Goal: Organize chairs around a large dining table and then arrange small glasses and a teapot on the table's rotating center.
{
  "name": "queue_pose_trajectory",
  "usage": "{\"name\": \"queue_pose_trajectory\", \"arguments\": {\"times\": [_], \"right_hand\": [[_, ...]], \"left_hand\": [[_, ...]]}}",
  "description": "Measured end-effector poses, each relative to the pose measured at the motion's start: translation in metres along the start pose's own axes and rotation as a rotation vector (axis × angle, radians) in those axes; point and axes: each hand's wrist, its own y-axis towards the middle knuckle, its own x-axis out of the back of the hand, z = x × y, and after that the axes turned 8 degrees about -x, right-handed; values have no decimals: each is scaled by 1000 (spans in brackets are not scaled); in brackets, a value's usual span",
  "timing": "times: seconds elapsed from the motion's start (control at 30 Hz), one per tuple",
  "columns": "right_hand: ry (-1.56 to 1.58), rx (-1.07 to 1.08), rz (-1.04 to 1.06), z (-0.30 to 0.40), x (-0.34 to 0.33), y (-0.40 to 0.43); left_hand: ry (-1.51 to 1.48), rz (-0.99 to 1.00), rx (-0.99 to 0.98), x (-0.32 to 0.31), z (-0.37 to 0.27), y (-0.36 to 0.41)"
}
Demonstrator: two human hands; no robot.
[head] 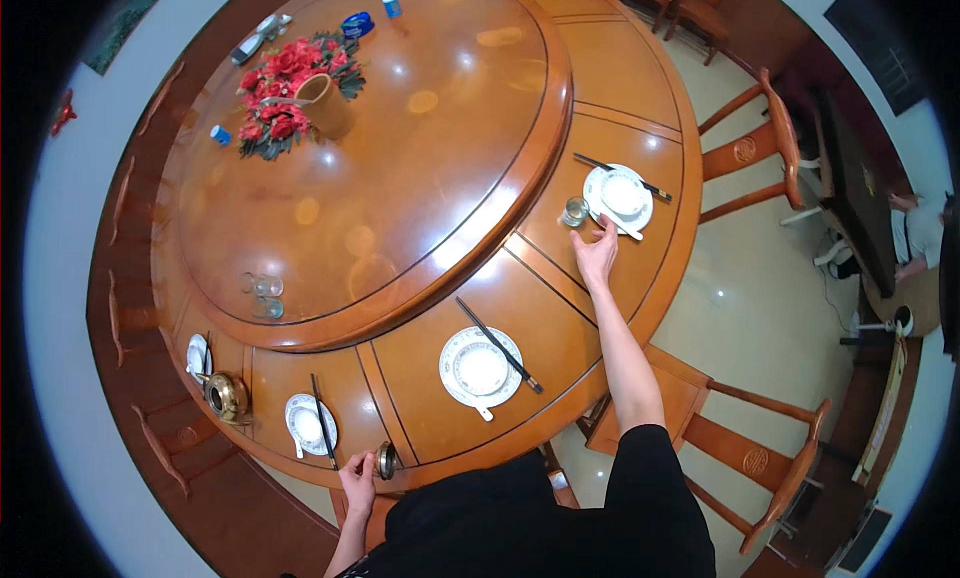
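Note:
My left hand pinches a small brass-coloured lid, tilted on its side, over the near table edge. My right hand reaches out with its fingers apart and holds nothing. Just beyond its fingertips stands a small drinking glass. Beside the glass, a white bowl rests on a patterned plate with a white spoon and black chopsticks. Between my hands is another plate holding a bowl, with chopsticks laid across its edge. A brass-coloured kettle without its lid stands at left.
A raised wooden turntable carries red artificial flowers, a brown cylindrical container and several upturned-looking glasses. Another place setting lies near the left hand. Wooden chairs ring the table. A seated person is at far right.

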Motion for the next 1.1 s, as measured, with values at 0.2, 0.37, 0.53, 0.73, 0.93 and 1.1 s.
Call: {"name": "queue_pose_trajectory", "arguments": {"times": [0.2, 0.37, 0.53, 0.73, 0.93, 1.1], "right_hand": [[-38, -19, 25, 8, -25, 14], [-57, -53, 6, 6, -40, 19], [-114, -43, 7, -2, -45, 22], [17, 40, 88, 11, -36, -11], [69, 309, 229, 80, -2, -101], [82, 368, 367, 148, 12, -220]], "left_hand": [[7, -49, 48, -16, -3, -11], [52, -146, 46, -14, -2, -25], [64, -198, 91, -8, -3, -46], [15, -210, 29, 11, -3, -54], [-150, -192, -75, 50, 3, -55], [-261, -146, -172, 109, 24, -43]]}}
